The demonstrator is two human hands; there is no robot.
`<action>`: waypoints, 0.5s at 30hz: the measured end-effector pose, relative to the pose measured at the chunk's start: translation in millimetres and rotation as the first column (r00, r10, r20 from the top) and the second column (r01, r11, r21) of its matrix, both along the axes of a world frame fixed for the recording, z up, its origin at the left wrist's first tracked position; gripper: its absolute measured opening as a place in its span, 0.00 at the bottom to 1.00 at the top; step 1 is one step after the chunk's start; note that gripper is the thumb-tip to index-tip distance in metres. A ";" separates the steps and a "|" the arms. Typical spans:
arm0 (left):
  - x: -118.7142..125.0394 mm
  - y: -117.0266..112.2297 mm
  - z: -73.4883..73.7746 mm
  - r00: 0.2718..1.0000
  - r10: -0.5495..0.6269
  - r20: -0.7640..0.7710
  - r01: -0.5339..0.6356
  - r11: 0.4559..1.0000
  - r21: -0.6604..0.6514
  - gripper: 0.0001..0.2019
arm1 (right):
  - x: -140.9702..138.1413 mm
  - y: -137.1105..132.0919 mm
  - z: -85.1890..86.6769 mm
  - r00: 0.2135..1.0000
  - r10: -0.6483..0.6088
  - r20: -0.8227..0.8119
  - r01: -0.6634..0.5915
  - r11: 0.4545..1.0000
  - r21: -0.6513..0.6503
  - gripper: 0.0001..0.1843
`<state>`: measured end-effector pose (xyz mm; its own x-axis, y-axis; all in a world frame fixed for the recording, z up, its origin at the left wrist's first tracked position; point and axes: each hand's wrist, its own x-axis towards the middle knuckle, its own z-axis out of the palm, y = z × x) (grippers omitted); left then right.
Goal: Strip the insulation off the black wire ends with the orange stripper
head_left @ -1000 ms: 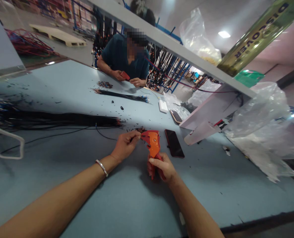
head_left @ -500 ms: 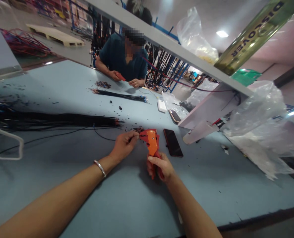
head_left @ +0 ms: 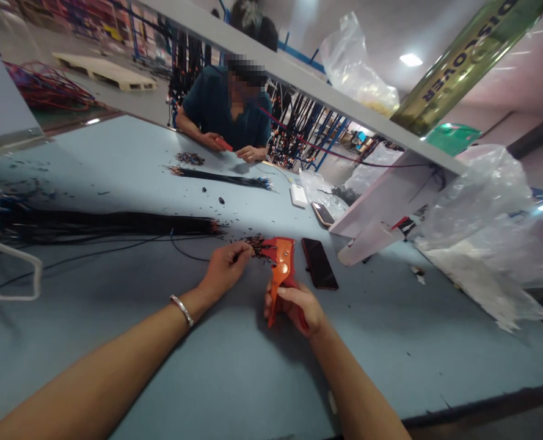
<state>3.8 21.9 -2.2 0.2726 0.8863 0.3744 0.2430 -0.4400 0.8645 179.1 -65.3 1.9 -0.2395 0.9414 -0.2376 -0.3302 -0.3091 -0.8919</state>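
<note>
My left hand [head_left: 228, 266] pinches a thin black cable [head_left: 186, 251], which trails back to the left across the table. In my right hand [head_left: 298, 305] is a red and orange wire stripper [head_left: 283, 260], its handles spread apart and its jaws pointing left, just beside my left fingertips. A small heap of dark cable scraps [head_left: 256, 244] lies behind the jaws. Left of my hands a thick bundle of black cables [head_left: 115, 223] rests on the table, with blue ends at the far left and reddish ends near the middle.
A dark phone [head_left: 319, 263] lies right of the stripper. Across the table [head_left: 198, 379] a co-worker [head_left: 234, 116] holds a red tool behind a thinner cable bundle [head_left: 225, 178]. A slanted shelf [head_left: 298, 76] crosses overhead. Plastic bags [head_left: 477, 201] are at right, a white frame [head_left: 37, 275] at left.
The stripper's handles have spread apart and its jaws have come slightly away from my left fingers. My left hand has shifted slightly left, uncovering more of the scrap heap.
</note>
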 end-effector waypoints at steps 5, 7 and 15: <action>-0.1 1.2 -1.0 1.000 0.011 -0.006 -0.011 1.000 0.017 0.13 | 1.5 0.9 -0.5 0.999 0.008 -0.036 -0.008 1.000 -0.001 0.14; -0.1 1.4 -1.8 1.000 0.024 0.000 -0.024 0.999 0.027 0.13 | 1.9 1.2 -1.1 1.000 0.005 -0.030 -0.005 1.000 -0.003 0.14; 2.2 -5.6 0.5 0.995 0.078 -0.055 -0.069 0.987 0.142 0.12 | 1.8 0.1 -0.8 1.000 0.016 0.002 -0.016 1.000 -0.018 0.14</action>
